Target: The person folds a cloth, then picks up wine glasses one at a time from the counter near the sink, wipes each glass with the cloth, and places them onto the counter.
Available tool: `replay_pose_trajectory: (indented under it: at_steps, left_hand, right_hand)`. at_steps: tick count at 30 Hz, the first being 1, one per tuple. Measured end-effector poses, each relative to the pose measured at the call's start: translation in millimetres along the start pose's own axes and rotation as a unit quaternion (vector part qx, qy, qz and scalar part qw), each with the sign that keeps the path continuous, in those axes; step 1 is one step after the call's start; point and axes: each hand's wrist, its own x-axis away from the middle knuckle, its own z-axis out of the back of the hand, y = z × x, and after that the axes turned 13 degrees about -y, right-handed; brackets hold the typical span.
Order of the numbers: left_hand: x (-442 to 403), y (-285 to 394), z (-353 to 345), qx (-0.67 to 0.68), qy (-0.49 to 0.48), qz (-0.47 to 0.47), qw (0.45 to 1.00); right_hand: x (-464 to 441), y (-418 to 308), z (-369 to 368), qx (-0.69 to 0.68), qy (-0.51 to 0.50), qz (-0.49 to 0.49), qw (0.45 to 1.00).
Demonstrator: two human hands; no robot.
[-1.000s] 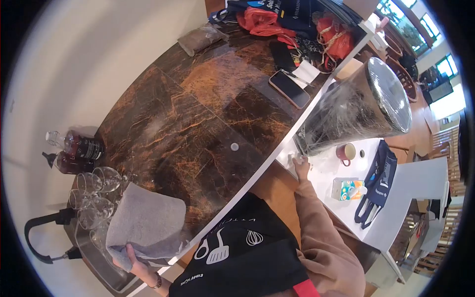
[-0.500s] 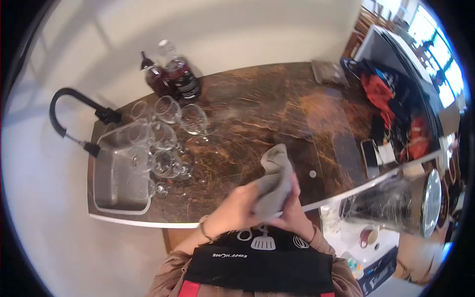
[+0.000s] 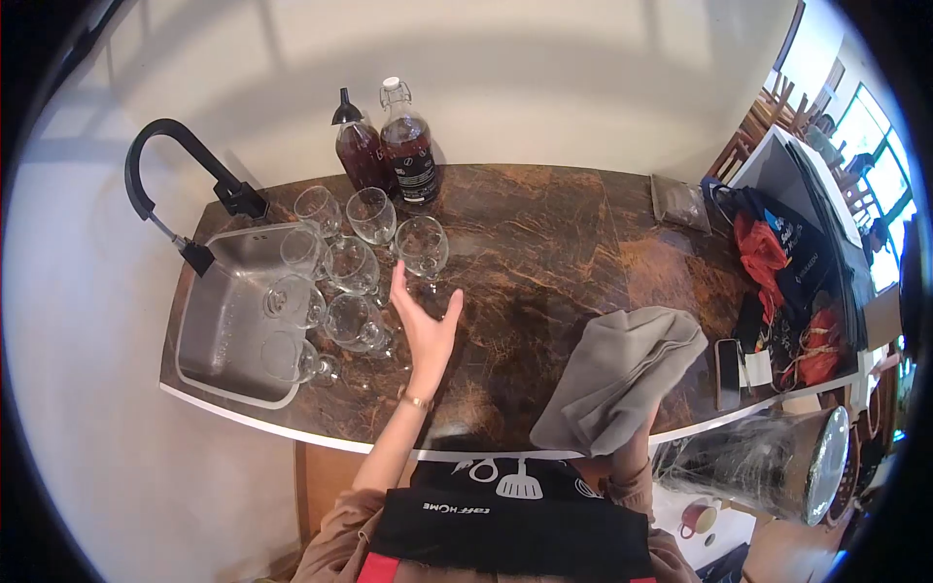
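One brown, streaked surface (image 3: 525,253) spreads before us, with a metal sink (image 3: 225,335) in it. Well right of the sink, we see a crumpled grey cloth (image 3: 622,379). Two bottles (image 3: 413,165) of dark liquid stand past the sink's far right corner. Right of the sink, our left hand (image 3: 428,332) spreads thumb and fingers apart; our right hand (image 3: 639,437) is mostly hidden by the cloth, so we cannot tell its grip. Stemmed glasses (image 3: 352,264) crowd beside the sink, the outermost at our left hand, touching or not, we cannot tell. Beyond the cloth from the sink lies a phone (image 3: 727,374).
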Motion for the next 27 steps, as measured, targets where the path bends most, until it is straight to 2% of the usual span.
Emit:
replay_pose_trajectory:
  at_steps: [2,4,12,18,21,24,27]
  left_hand:
    - [-13.5,-9.8,-12.3,-0.044,0.011,-0.003,0.999]
    - [-26.3,-18.4,-18.4,-0.115,0.087,-0.04,0.989]
    - [-46.1,-40.3,-28.0,0.034,0.087,-0.017,0.995]
    - [-58.5,-49.8,-31.6,0.068,0.103,-0.02,0.992]
    - [-59.7,-54.0,-29.1,0.021,0.085,-0.01,0.996]
    - [-55.5,-46.4,-25.6,0.059,0.07,-0.016,0.996]
    - [-43.8,-2.6,-12.5,0.256,0.026,-0.031,0.966]
  right_hand:
    - [-1.9,0.6,1.3,-0.046,0.0,-0.001,0.999]
    - [-3.1,3.1,2.6,-0.072,0.005,-0.007,0.997]
    - [-11.1,17.1,2.7,-0.117,0.015,-0.026,0.993]
    - [-30.3,27.9,1.1,-0.145,0.001,-0.038,0.989]
    - [-45.0,31.9,-2.5,-0.158,-0.011,-0.038,0.987]
    - [-61.3,34.6,-8.3,-0.168,-0.024,-0.048,0.984]
    - [-71.6,41.3,-21.8,-0.167,-0.034,-0.073,0.983]
